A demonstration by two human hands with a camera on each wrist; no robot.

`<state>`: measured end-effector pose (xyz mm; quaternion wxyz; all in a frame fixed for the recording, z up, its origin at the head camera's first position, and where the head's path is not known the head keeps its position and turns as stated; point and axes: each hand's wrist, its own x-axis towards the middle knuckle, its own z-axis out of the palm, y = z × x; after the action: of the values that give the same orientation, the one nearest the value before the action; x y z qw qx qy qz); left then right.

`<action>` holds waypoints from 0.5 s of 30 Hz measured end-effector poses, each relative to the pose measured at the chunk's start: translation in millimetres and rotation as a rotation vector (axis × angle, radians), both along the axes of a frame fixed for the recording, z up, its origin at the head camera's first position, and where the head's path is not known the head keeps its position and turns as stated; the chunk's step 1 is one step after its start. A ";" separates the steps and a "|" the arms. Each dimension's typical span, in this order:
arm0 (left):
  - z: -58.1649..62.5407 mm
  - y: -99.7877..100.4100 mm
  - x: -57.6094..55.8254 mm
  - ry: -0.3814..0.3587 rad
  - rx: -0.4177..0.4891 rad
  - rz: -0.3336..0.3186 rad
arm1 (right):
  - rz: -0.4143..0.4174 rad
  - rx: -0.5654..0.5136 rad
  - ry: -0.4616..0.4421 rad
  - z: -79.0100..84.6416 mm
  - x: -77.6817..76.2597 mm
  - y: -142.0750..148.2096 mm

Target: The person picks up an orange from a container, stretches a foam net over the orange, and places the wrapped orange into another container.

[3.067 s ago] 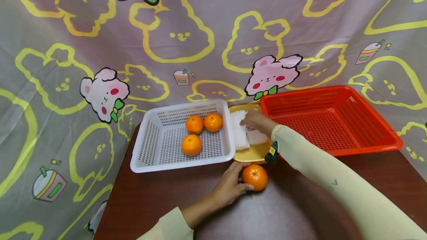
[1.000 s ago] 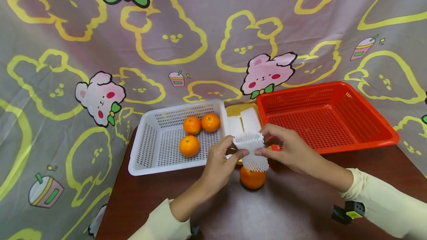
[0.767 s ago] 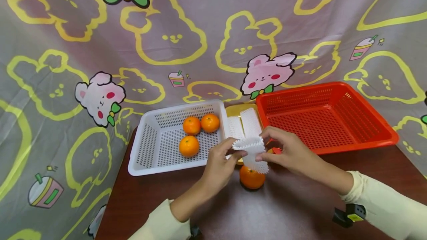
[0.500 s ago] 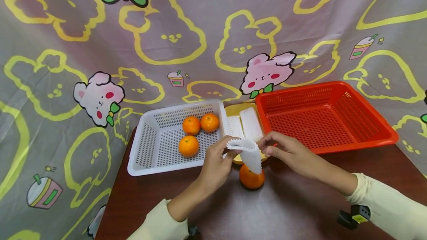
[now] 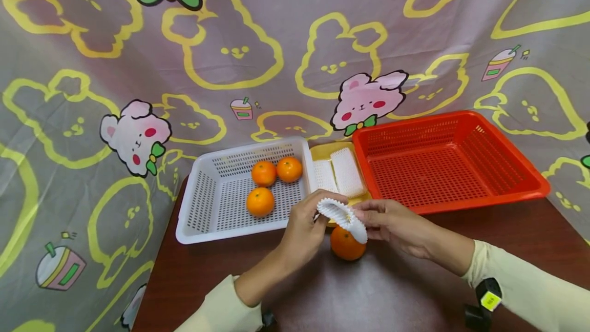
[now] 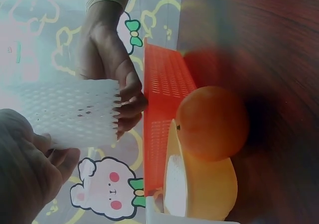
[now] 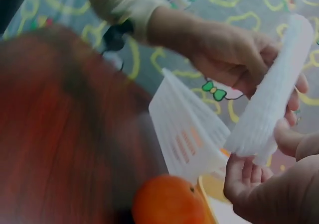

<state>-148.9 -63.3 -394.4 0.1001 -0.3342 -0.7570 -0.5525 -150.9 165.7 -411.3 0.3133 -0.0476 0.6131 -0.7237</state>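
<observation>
A: Grip of your left hand (image 5: 299,227)?
B: Closed. Your thumb and fingers hold a white tubular sleeve of foam netting (image 6: 75,112); its serrated upper mouth gapes in the head view.
A: Your right hand (image 5: 403,227)?
B: Also closed. Your thumb and fingers pinch the same sleeve near its lower end; see the right wrist view.
A: Position of the sleeve? Take as landmark the shallow yellow plastic tray (image 5: 328,149).
B: In the air on your side of the tray, tilted, between your two hands. Below it sits a single round, glossy orange fruit (image 5: 345,248). Your left wrist view shows a gap between sleeve and fruit.
A: Position of that fruit?
B: On the dark reddish-brown wood-grain table (image 5: 198,275), just beside the tray's near edge. Cannot tell whether fruit and tray touch.
A: Contents of the tray?
B: Two flat white foam-net pieces (image 5: 348,172), lying side by side.
A: Around the tray?
B: To its left, a white perforated plastic basket (image 5: 244,231) holding three round orange fruits (image 5: 260,202), one of them nearer you. To its right, a red perforated plastic basket (image 5: 484,202). Behind it, a greyish-mauve cloth backdrop (image 5: 276,9) printed with yellow outlines and pink rabbits.
</observation>
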 end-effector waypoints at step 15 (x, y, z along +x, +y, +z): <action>-20.7 6.0 5.5 -0.584 0.042 -0.027 | -0.007 -0.202 -0.163 -1.1 -2.6 -8.7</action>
<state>-143.4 -57.3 -415.1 -0.1223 -0.1688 -0.7377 -0.6421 -153.5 157.1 -412.3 0.3532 -0.0180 0.5097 -0.7843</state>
